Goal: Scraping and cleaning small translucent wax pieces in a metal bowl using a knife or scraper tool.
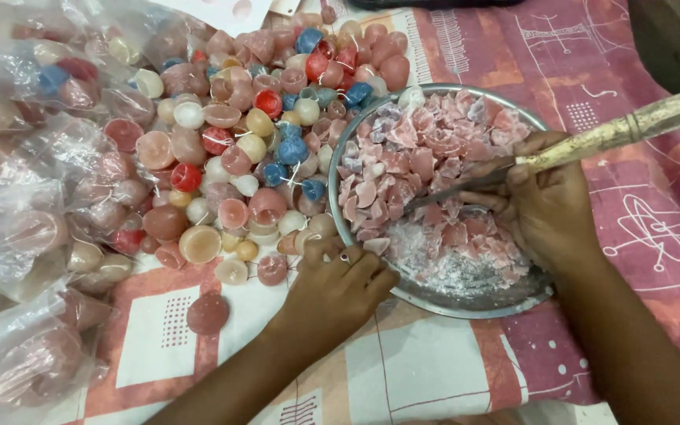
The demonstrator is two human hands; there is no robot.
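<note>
A round metal bowl (pixel 434 297) sits on a patterned cloth and holds broken pink and white wax chunks (pixel 426 153). My right hand (pixel 548 208) reaches in from the right and grips a knife (pixel 615 132) by its pale wooden handle. The blade lies across the chunks, pointing left. My left hand (pixel 340 283) rests at the bowl's near-left rim with its fingers curled over the edge. A heap of small round wax candles (pixel 253 149) in pink, red, blue and cream lies just left of the bowl.
Clear plastic bags of more candles (pixel 33 205) crowd the left side. A single dark pink candle (pixel 208 313) lies apart on the pink and white patterned cloth (pixel 639 236), which covers the whole surface.
</note>
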